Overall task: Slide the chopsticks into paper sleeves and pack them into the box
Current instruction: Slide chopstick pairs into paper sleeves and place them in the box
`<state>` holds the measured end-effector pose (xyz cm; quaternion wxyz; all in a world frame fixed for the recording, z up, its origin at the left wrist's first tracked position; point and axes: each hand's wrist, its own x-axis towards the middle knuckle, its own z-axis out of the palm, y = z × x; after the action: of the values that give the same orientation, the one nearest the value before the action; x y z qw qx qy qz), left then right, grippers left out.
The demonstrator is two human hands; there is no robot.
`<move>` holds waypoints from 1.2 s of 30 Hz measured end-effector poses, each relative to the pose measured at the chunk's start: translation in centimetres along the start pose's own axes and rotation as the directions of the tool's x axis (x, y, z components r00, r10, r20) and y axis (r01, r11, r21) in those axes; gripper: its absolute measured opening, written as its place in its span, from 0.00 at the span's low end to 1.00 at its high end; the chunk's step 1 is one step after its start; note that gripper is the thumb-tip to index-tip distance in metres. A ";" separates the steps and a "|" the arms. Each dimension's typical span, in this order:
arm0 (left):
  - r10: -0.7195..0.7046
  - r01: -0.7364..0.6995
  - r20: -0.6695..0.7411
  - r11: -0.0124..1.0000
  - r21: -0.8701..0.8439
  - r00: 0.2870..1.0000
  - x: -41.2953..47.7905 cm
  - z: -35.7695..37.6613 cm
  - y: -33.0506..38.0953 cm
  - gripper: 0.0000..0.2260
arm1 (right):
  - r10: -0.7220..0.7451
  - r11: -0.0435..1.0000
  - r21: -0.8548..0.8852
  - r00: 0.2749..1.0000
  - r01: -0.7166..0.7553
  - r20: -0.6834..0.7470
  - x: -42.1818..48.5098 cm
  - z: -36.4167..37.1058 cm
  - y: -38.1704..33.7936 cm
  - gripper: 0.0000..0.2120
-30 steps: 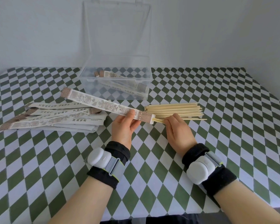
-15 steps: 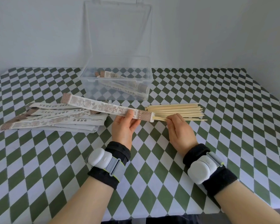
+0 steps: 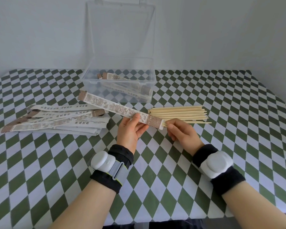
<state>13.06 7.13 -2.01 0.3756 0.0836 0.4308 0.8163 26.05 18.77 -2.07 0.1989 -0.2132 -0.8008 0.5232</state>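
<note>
Our left hand (image 3: 130, 129) grips a sleeve (image 3: 116, 109) above the table (image 3: 238, 146). Our right hand (image 3: 182, 134) pinches a pair (image 3: 164, 124) in its fingers, nearly fully inside. A few filled sleeves (image 3: 127, 87) lie in the box (image 3: 119, 82); many loose chopsticks (image 3: 180, 113) and empty sleeves (image 3: 59, 120) remain.

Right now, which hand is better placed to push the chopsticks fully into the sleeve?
Right hand: it pinches the chopsticks poking from the paper sleeve's open end; the left hand only grips that sleeve.
</note>
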 end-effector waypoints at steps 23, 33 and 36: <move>-0.039 0.028 0.139 0.997 0.077 0.989 -0.6 0.4 0.2 0.06 | -0.061 0.932 0.363 0.987 0.002 0.149 0.3 -1.0 0.1 0.06; -0.041 0.031 0.115 0.996 0.088 0.992 -0.3 0.4 -0.2 0.06 | 0.004 0.950 0.310 0.991 -0.046 0.133 0.4 -1.0 0.6 0.08; -0.021 0.015 0.085 0.998 0.062 0.996 -0.3 0.2 -0.3 0.06 | 0.055 0.925 0.368 0.993 -0.091 0.109 0.3 -1.4 0.8 0.07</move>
<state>13.51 7.20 -2.02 0.3983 0.1262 0.4398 0.7950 26.64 20.25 -2.28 0.1771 -0.1757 -0.6874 0.6821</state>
